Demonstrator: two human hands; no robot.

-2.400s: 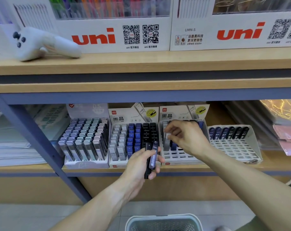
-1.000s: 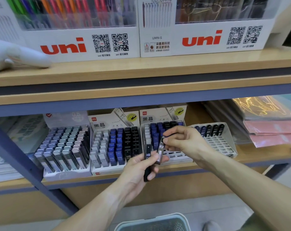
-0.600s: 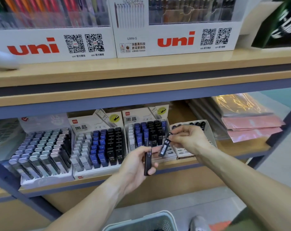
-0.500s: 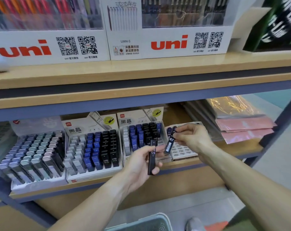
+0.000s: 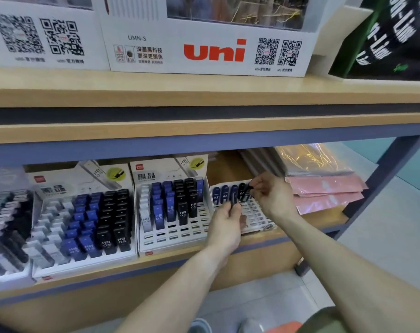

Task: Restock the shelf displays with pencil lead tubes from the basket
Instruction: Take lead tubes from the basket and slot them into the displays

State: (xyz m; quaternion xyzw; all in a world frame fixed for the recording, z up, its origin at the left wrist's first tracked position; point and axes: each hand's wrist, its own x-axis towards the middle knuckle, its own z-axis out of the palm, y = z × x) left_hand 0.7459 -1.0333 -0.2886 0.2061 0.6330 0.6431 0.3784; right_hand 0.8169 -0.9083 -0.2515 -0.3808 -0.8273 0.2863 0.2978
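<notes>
My right hand (image 5: pixel 271 197) pinches a dark pencil lead tube (image 5: pixel 246 191) at the back row of the rightmost white display tray (image 5: pixel 254 216), beside several dark blue tubes standing there. My left hand (image 5: pixel 225 219) grips another dark tube (image 5: pixel 233 199) upright, just in front of that same tray. Left of it, a white display box (image 5: pixel 170 236) holds grey, blue and black tubes in its rear rows. The basket is out of view.
Two more lead displays (image 5: pixel 84 227) stand further left on the lower shelf. Pink and clear plastic packs (image 5: pixel 324 193) lie to the right. A white uni pen box (image 5: pixel 211 49) sits on the upper shelf. A blue shelf post (image 5: pixel 381 183) rises at right.
Both hands moved right, from in front of the middle displays to the rightmost tray. My right hand took one tube from my left hand and carried it to the tray's back row.
</notes>
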